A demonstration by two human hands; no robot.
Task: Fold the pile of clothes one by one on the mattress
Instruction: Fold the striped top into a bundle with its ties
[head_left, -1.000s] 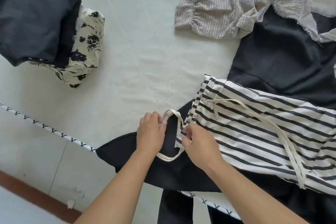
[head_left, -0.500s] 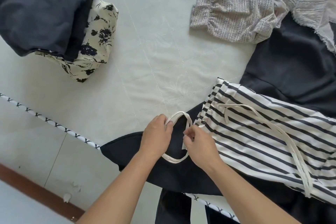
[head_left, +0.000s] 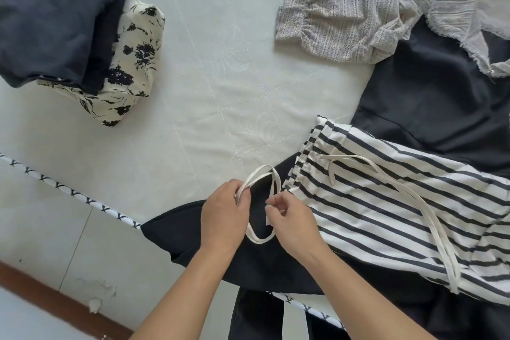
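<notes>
A black-and-white striped garment [head_left: 386, 210] lies on the right of the mattress [head_left: 209, 85], on top of a black garment [head_left: 430, 107]. Its white drawstring forms a loop [head_left: 271, 178] off the waistband's near corner. My left hand [head_left: 225, 215] pinches the left side of that loop. My right hand [head_left: 292, 219] pinches the drawstring by the waistband corner. A second length of drawstring [head_left: 414, 201] trails across the stripes to the right.
A folded stack sits at the far left: a dark navy garment [head_left: 55, 14] on a cream floral one [head_left: 132, 63]. A grey patterned top [head_left: 339, 25] lies at the back right. The mattress edge with patterned piping [head_left: 69, 192] runs along the near left, floor below.
The view has shifted, so everything sits a little further right and down in the frame. My hands stay on the drawstring loop, which now stands taller above my fingers.
</notes>
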